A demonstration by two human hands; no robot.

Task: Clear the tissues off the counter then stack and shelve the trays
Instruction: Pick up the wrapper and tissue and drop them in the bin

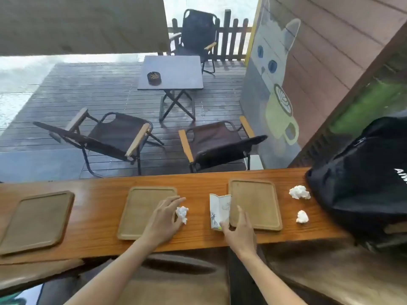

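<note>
The clearing has barely begun. Taking the middle tray point(141, 211) as the landmark: the left hand point(164, 219) lies over its right edge, fingers spread and closing on a crumpled tissue point(182, 214) just beside it, not yet lifted. Further right, the right hand point(239, 230) pinches a folded printed paper point(219, 209) against the right tray point(256, 203). Beyond that, two more tissue balls point(299, 192) wait near a black bag point(363, 172). The left tray point(37, 220) sits well apart; nothing is stacked. The bag's white lettering is cut off and unreadable; the paper's print is too small.
</note>
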